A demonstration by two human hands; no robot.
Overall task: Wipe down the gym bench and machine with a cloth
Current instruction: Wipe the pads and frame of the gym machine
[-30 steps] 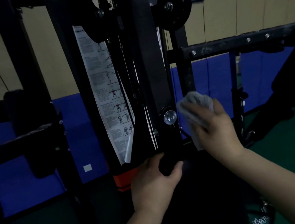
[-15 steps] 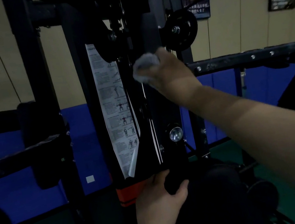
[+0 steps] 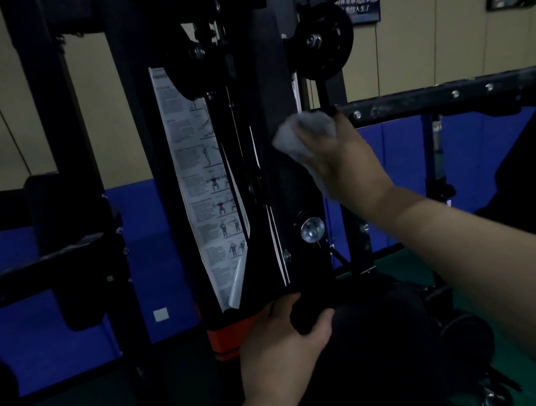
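The right hand (image 3: pixel 339 155) holds a soft, pale grey cloth (image 3: pixel 298 136), with its fingers curled round the bunched cloth and pressing it flat on the tall black metal post (image 3: pixel 274 98) in the middle of the gym machine. The post stands almost straight up and down, so its long way runs up above the hand and down below it. The cloth sits about halfway up the post, above the round shiny silver knob (image 3: pixel 312 230). The left hand (image 3: pixel 279 342) is lower down, and its fingers and thumb grip a dark padded part (image 3: pixel 305 318) at the foot of the post. The room is dim, so I cannot tell just what that part is. The right hand is the one on the post, so I think the wipe should follow the post up or down.
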